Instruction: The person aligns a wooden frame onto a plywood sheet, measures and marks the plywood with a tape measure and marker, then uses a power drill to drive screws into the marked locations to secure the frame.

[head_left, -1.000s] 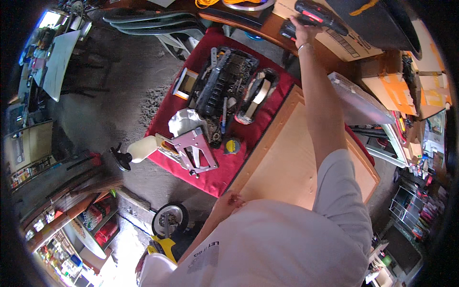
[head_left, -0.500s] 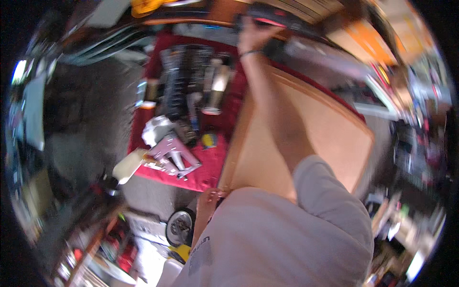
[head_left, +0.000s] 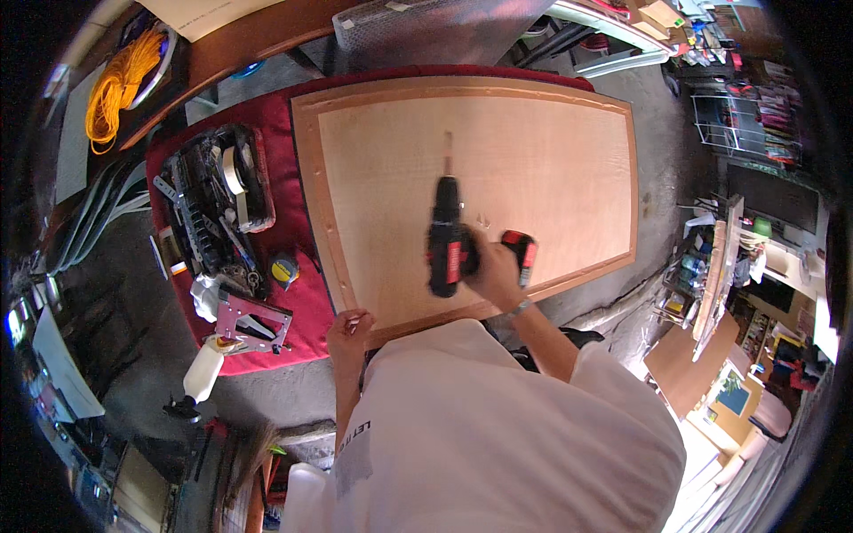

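My right hand [head_left: 496, 274] is wrapped round the grip of a black and red cordless drill [head_left: 444, 253]. The drill is above a framed wooden panel [head_left: 555, 178], its bit pointing toward the panel's far side; I cannot tell whether the tip touches. At the panel's near left corner, my left hand [head_left: 348, 334] has its fingers curled together, and whatever small thing may be in them is too small to make out. The panel lies flat on a red cloth [head_left: 306, 342], with a darker brown frame strip along its edges.
Left of the panel are an open toolbox [head_left: 258, 178] full of tools, a tape measure [head_left: 284, 270] and a pink and silver staple gun [head_left: 253, 322]. A glue bottle [head_left: 206, 369] sits at the cloth's near left. Orange cord [head_left: 124, 80] lies on a wooden bench [head_left: 258, 49] beyond.
My right hand has brought the drill back from the far bench to over the panel. The view has swung right. My left hand stays by the panel's near left corner.
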A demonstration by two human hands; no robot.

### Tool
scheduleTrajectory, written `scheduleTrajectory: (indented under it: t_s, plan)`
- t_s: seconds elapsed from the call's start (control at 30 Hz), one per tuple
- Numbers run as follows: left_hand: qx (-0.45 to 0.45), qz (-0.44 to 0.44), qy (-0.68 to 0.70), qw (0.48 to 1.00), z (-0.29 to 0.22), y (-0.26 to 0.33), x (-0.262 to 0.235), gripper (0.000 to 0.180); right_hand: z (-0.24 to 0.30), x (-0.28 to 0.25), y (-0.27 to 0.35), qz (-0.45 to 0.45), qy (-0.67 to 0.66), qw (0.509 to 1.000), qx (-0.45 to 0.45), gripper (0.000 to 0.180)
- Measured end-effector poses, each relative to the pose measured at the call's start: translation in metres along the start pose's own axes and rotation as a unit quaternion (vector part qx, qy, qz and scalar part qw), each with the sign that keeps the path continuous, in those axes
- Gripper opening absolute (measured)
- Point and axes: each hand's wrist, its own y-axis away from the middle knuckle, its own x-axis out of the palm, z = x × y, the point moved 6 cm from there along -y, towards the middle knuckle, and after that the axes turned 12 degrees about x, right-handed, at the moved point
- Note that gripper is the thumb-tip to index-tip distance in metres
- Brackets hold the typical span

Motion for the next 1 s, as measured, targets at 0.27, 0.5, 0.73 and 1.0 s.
scheduleTrajectory:
  t_s: [0.27, 0.5, 0.73, 1.0]
  plan:
    - [0.011, 0.013, -0.073, 0.997, 0.008, 0.013, 0.075, 0.014, -0.229, -0.053, -0.03, -0.072, 0.139, 0.985, 0.07, 0.077]
    - [-0.003, -0.064, 0.026, 0.998, -0.01, 0.066, 0.158, 0.015, -0.27, -0.065, -0.057, -0.016, 0.072, 0.997, -0.014, 0.074]
    - [0.003, -0.165, 0.11, 0.98, 0.008, 0.1, 0.224, 0.017, -0.155, -0.025, -0.021, 0.039, -0.016, 0.984, -0.172, 0.032]
    - [0.041, -0.235, 0.127, 0.963, -0.041, 0.124, 0.259, 0.015, -0.133, 0.044, -0.054, 0.033, -0.023, 0.981, -0.187, 0.018]
